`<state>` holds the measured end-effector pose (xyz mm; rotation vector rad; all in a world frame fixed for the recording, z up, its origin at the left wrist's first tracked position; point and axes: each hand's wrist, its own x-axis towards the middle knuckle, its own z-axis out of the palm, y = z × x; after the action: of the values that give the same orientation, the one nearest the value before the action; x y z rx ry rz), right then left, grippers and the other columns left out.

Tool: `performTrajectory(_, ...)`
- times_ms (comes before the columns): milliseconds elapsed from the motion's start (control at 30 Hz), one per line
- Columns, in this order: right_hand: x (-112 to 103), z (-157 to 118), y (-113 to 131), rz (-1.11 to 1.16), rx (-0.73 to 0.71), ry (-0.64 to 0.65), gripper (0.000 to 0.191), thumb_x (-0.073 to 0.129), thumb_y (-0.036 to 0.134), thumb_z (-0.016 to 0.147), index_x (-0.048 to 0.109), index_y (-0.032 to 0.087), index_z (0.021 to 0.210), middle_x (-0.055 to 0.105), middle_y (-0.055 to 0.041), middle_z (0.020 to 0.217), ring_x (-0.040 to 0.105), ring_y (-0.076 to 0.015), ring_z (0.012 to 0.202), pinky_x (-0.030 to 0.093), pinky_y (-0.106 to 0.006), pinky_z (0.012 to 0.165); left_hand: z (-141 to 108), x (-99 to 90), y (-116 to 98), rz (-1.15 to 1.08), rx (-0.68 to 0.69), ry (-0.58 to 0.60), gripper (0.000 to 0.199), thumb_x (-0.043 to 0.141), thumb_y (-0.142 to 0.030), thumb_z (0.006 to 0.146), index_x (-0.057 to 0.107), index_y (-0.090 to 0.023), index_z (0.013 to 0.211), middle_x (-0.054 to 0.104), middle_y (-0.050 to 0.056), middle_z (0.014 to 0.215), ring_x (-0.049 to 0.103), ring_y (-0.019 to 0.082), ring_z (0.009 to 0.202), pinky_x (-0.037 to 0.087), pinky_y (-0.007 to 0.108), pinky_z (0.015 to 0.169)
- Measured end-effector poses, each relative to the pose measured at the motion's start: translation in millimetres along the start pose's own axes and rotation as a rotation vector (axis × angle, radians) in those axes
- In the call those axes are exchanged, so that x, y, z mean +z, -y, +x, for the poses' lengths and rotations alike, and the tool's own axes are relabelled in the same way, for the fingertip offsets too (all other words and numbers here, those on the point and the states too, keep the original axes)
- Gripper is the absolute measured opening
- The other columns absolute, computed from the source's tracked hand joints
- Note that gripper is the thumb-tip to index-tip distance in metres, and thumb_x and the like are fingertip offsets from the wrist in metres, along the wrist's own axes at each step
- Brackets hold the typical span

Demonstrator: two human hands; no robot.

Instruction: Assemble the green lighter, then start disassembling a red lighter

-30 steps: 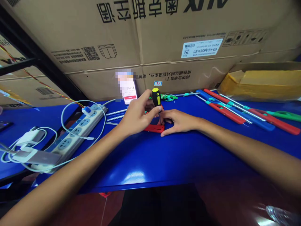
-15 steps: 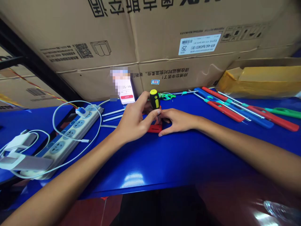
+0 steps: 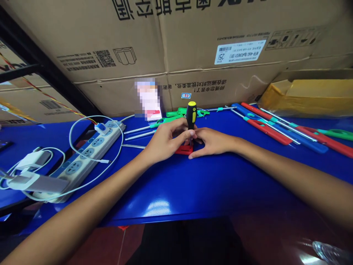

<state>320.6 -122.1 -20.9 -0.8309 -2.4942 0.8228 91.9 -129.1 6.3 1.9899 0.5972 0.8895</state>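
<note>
A screwdriver (image 3: 191,116) with a black and yellow handle stands nearly upright, tip down, at a red plastic part (image 3: 184,149) on the blue table. My left hand (image 3: 168,141) is closed, its thumb and fingers pinching the screwdriver just below the handle. From the other side, my right hand (image 3: 212,141) curls around the end of the red part, with its thumb low by the table. Its other fingertips are mostly hidden behind the screwdriver and my left hand. The tip of the screwdriver is hard to make out.
Green plastic pieces (image 3: 180,112) and metal rods (image 3: 138,135) lie behind and left of my hands. A power strip (image 3: 79,162) with cables is at left, a phone (image 3: 150,101) leans on the large carton (image 3: 193,44). Red and blue handles (image 3: 270,130) lie at right.
My left hand's fingers have slid down from beside the handle to below it. More of the green pieces shows behind. The whole view has shifted slightly.
</note>
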Motion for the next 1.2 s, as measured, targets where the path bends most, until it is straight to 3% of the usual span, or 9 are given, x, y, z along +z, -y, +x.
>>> performTrajectory(233,0,0,0,0.036,-0.001,0.005,0.042,0.087,0.048,0.086,0.069,0.018,0.108,0.073,-0.0046,0.1,0.059,-0.0184,0.079,0.045,-0.031,0.07,-1,-2.1,0,-0.036,0.006,-0.048,0.029,0.085,-0.044,0.092,0.076,-0.017,0.099,0.08,0.005,0.092,0.076,0.019,0.082,0.061,0.03,0.078)
performTrajectory(400,1,-1,-2,0.032,-0.007,-0.024,0.047,0.088,0.05,0.084,0.07,0.02,0.117,0.075,-0.0059,0.108,0.065,-0.023,0.092,0.05,-0.034,0.08,-2,5.7,0,-0.002,0.02,-0.062,0.031,0.085,-0.047,0.091,0.077,-0.018,0.098,0.08,0.005,0.094,0.076,0.019,0.087,0.061,0.03,0.081)
performTrajectory(633,0,0,2,0.02,-0.019,-0.021,0.043,0.089,0.045,0.084,0.07,0.019,0.113,0.075,-0.006,0.104,0.063,-0.0205,0.084,0.048,-0.032,0.073,-4,6.2,4,0.023,0.023,-0.128,0.032,0.085,-0.047,0.091,0.076,-0.017,0.098,0.077,0.004,0.086,0.072,0.017,0.077,0.058,0.027,0.069)
performTrajectory(1200,-2,-1,8,-0.001,0.015,-0.002,0.041,0.088,0.044,0.085,0.07,0.019,0.112,0.076,-0.0065,0.107,0.065,-0.0222,0.088,0.05,-0.034,0.077,-4,15.7,7,-0.044,-0.003,-0.234,0.041,0.092,-0.049,0.083,0.065,-0.02,0.091,0.068,0.0,0.08,0.067,0.016,0.072,0.053,0.027,0.061)
